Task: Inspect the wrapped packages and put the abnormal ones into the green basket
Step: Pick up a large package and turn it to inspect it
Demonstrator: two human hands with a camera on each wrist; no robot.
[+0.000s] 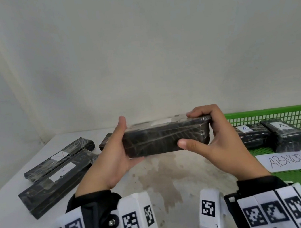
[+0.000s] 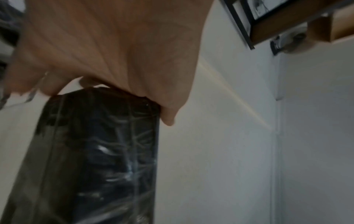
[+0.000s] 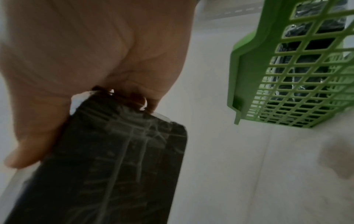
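Held up over the white counter (image 1: 154, 180): one black film-wrapped rectangular package (image 1: 166, 139), left hand (image 1: 113, 157) and right hand (image 1: 218, 143) gripping its ends. Three more packages far left, two inside green plastic mesh basket (image 1: 299, 113) right.

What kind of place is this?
Probably a sorting or checking bench: a white table against a bare wall, wrapped packages with small labels, and a green basket with a paper sign reading ABNORMAL.
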